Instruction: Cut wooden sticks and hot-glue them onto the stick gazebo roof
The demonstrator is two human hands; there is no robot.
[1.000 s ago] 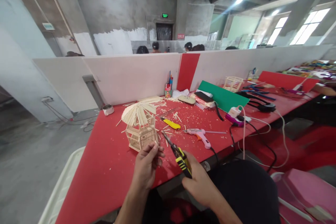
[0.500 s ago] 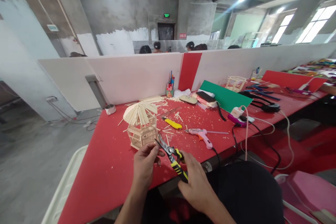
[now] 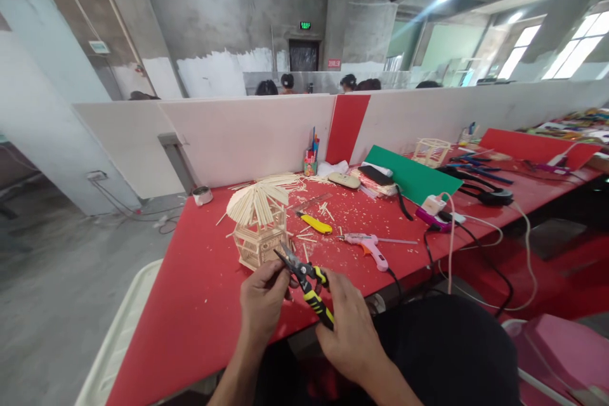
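My right hand (image 3: 349, 320) is wrapped round the black-and-yellow handles of a pair of pliers (image 3: 304, 273), whose parted jaws point up and left. The fingers of my left hand (image 3: 264, 295) are pinched together beside the jaws; whatever they hold is too small to make out. Just behind my left hand stands a small pavilion model (image 3: 259, 238) built of thin wooden sticks, with a fan-like stick roof. A yellow utility knife (image 3: 316, 223) and a pink glue gun (image 3: 368, 247) lie beyond the pliers.
Loose sticks (image 3: 324, 209) and chips are strewn over the red table (image 3: 176, 304). A pen cup (image 3: 310, 163), a green board (image 3: 412, 174) and a purple power strip (image 3: 435, 219) with cables stand further back. A white partition (image 3: 247, 133) closes off the far edge.
The pliers have tilted and moved slightly left, with their jaws closer to my left fingertips. My left hand stays pinched. The whole view has shifted a little.
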